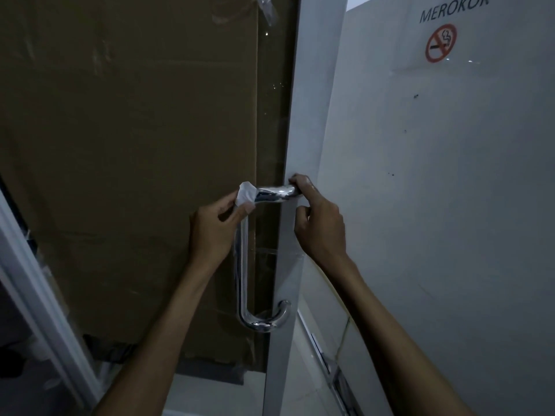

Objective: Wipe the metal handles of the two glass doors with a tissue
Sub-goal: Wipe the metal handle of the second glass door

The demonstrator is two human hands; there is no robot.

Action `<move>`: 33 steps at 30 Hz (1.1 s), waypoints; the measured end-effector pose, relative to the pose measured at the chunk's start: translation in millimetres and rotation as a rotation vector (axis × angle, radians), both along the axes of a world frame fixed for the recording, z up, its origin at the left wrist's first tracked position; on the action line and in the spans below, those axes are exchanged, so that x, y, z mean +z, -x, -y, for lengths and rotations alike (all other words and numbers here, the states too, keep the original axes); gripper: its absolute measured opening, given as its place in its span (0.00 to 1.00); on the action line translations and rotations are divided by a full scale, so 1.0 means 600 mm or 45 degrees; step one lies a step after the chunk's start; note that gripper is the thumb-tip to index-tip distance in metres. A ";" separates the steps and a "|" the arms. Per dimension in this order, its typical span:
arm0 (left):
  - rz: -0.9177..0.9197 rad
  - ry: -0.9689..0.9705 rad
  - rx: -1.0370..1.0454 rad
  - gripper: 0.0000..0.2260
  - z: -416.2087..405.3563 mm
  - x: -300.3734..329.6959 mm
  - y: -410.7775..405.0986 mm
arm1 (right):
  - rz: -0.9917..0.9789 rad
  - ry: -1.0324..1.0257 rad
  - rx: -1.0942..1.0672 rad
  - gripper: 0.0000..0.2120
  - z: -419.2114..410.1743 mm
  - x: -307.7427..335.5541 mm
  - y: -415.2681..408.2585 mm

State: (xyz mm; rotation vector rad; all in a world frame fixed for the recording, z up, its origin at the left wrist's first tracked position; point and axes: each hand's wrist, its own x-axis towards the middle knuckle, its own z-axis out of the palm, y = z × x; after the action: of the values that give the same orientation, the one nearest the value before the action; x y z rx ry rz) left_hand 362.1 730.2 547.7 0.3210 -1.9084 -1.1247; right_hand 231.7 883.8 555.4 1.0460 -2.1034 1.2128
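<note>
Cardboard [126, 175] behind glass door [270, 115]; white wall [450, 205].

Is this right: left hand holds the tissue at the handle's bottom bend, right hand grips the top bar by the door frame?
Not quite. In the head view the left hand holds the tissue at the top bend of the metal handle, not the bottom. The right hand does grip the top bar by the door frame.
</note>
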 end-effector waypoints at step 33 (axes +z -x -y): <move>0.016 -0.151 0.099 0.06 -0.020 -0.013 -0.004 | -0.010 -0.052 -0.020 0.29 0.002 0.004 0.005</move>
State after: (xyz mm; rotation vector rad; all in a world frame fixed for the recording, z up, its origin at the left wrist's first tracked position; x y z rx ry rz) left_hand 364.6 742.2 539.6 0.4647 -1.8277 -1.1888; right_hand 228.8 882.3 557.6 1.0486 -2.1346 1.1611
